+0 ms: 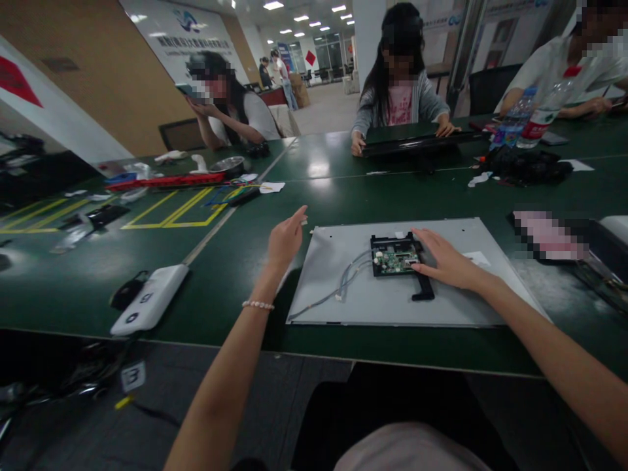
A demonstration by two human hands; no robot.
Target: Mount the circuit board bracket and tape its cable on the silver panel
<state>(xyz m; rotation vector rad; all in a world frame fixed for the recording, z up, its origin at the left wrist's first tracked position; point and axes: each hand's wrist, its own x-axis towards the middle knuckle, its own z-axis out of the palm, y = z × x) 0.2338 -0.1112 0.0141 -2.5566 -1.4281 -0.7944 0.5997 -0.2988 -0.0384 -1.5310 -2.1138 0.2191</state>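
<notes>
A flat grey-white display panel [333,261] lies on the green table before me. On it sits a green circuit board [395,261] in a black plastic bracket [424,288]. Grey cables [349,271] run from the board's left side across the panel. My right hand [446,260] reaches over the bracket's right side, fingers stretched and thumb apart, touching its edge. My left hand [285,241] is raised just off the panel's upper left corner, its fingers together. Something small and pale shows at the fingertips, too small to name.
A white device [150,301] lies on the table [230,288] to the left. A phone-like object [544,235] lies at right. Bottles [540,124] and a black bag [530,163] stand beyond. Across the table, a person holds a dark panel [417,145]; others sit either side.
</notes>
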